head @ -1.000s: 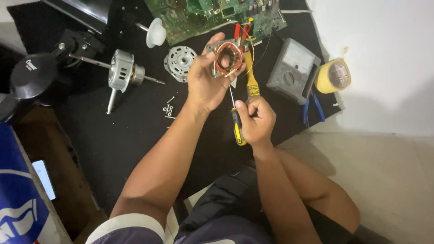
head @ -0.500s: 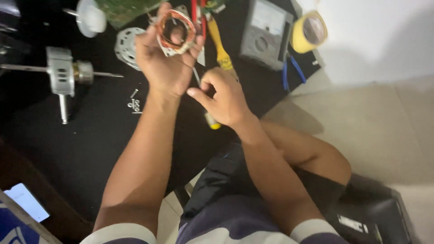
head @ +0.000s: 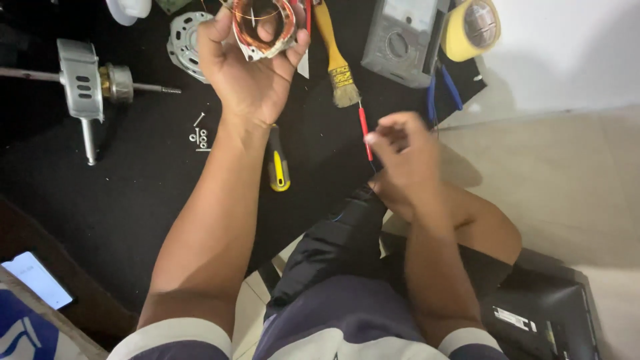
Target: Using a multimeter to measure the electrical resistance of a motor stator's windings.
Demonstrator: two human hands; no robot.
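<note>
Black matte cloth (head: 133, 200) covers the floor beside pale tiles; the left hand (head: 250, 73) cups a ring-shaped stator (head: 263, 27) wound in glossy copper wire, its grip closed round the rim; the right hand (head: 403, 160) pinches a slim red probe (head: 364, 133), fingers shut tight; a yellow-handled screwdriver (head: 279, 167) lies under the left wrist; a bristle brush (head: 337, 60) lies near.

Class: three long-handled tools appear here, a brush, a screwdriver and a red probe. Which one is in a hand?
The thin red probe, pinched in the right hand; brush and yellow-black screwdriver lie on the mat.
</note>
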